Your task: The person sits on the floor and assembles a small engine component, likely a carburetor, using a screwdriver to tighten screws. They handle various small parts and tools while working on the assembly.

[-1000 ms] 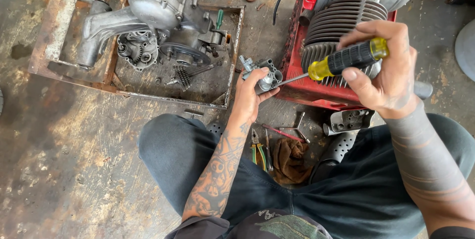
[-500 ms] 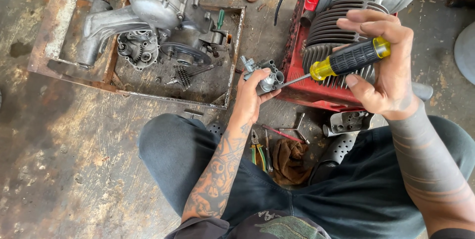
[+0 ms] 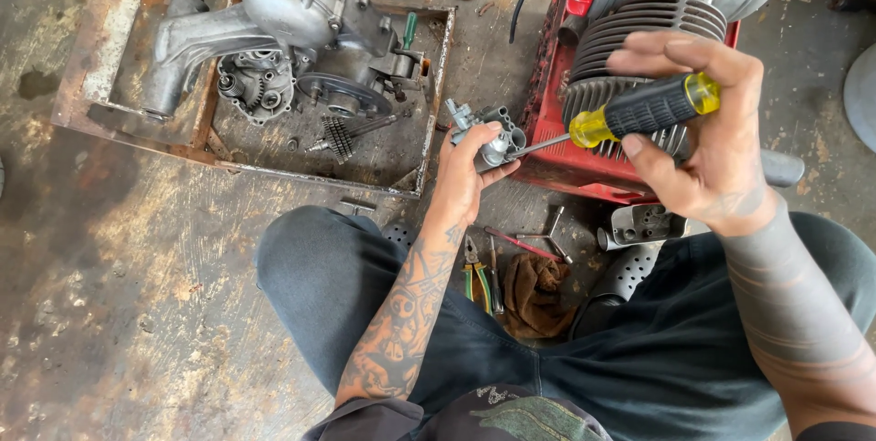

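Clamped in the left hand (image 3: 465,172), the small metal carburettor (image 3: 491,135) sits mid-scene above the knees; the right hand (image 3: 703,135) is closed round the yellow-and-black screwdriver (image 3: 630,114), tip on the part. A slipping tip could likely jab the holding fingers.

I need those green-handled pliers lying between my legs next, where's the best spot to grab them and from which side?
Grip the pliers by the paired green handles, probably from above with the left hand once it frees up. They lie flat on the floor, handles toward you, beside the brown rag.
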